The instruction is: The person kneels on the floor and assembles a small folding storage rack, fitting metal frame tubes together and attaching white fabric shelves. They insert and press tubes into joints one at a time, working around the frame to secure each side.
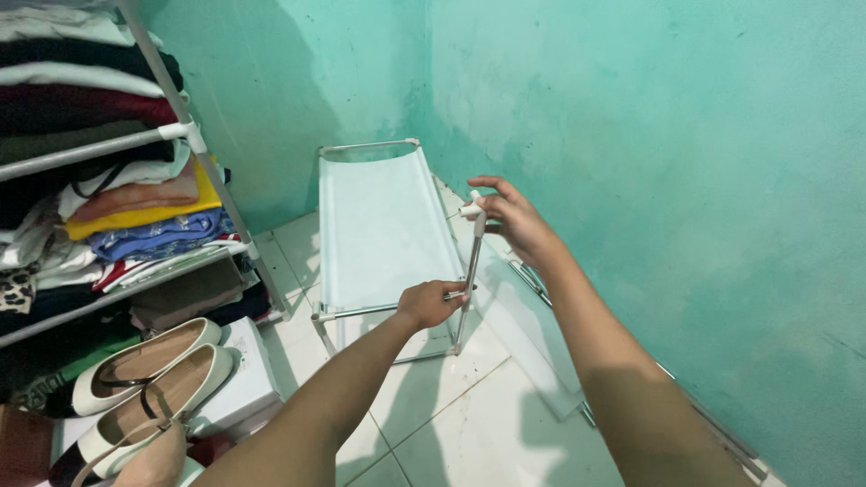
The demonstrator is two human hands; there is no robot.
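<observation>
Left hand (431,303) fingers clamped on rack frame (383,225) front corner, floor centre; right hand (510,216) fingers pinch metal tube (470,275) top, 1 o'clock. Tube probably light, stiff, slippery; grip near connector.

Both arms are bare from the lower edge of the view to the fingertips, with no sleeve showing on either. The left hand (429,304) has no ring, watch or glove. The right hand (511,219) is also bare, its wrist without a band, its fingernails short and unpainted.
</observation>
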